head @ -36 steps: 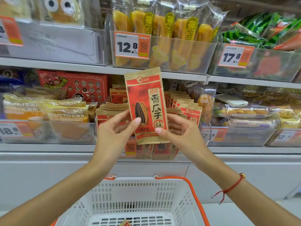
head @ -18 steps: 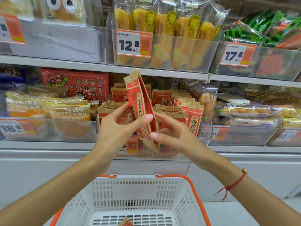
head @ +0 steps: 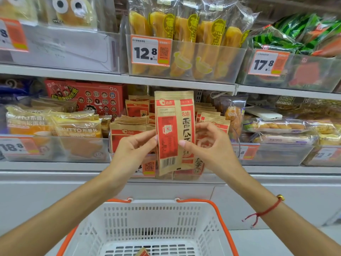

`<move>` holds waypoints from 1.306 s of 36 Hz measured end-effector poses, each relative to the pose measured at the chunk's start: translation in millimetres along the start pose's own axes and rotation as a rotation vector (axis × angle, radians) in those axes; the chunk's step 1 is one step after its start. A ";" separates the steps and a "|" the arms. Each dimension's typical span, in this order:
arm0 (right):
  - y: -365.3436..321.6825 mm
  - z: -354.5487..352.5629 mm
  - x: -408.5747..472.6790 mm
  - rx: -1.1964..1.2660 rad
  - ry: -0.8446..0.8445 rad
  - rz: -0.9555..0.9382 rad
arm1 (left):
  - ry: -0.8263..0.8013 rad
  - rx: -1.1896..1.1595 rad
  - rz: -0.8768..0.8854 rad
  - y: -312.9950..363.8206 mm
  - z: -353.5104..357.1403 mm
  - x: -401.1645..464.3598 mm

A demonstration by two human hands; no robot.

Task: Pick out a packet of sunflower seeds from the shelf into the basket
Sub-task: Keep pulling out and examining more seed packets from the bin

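Packet of sunflower seeds (head: 174,133) pinched btwn both hands, left hand (head: 133,146) & right hand (head: 212,145) (barcode side showing): lower straight into basket (head: 153,209).

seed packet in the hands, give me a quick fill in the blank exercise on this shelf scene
1. The seed packet is held upright by ____ hands, the left hand and the right hand.
2. The side of the packet facing the camera shows a ____ near its bottom edge.
3. Directly below the hands waits a white basket with ____ handles.
4. The price tag on the bin of yellow snack packs reads ____.

Missing words: both; barcode; orange; 12.8
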State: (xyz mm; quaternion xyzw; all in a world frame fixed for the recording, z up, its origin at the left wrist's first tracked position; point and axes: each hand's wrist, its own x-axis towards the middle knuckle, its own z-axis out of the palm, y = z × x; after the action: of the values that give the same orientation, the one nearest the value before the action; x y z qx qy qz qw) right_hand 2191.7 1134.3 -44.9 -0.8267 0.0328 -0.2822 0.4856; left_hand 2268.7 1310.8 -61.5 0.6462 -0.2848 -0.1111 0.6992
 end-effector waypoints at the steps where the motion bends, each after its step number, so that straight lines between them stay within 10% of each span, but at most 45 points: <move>1: 0.2 -1.3 0.7 0.007 0.019 -0.011 | -0.012 0.016 -0.020 -1.3 -1.2 0.8; 14: 1.9 -12.3 5.3 0.173 0.304 -0.044 | -0.126 0.007 -0.126 -10.1 11.0 0.9; 47: 5.9 10.2 -10.7 -0.110 -0.026 -0.096 | 0.195 -0.130 -0.018 -9.1 10.1 -1.4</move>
State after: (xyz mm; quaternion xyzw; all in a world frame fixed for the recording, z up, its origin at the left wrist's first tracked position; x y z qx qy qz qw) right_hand 2189.1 1142.7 -58.2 -0.8563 0.0022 -0.2922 0.4258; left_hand 2264.0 1301.8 -70.6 0.6097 -0.2019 -0.0724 0.7631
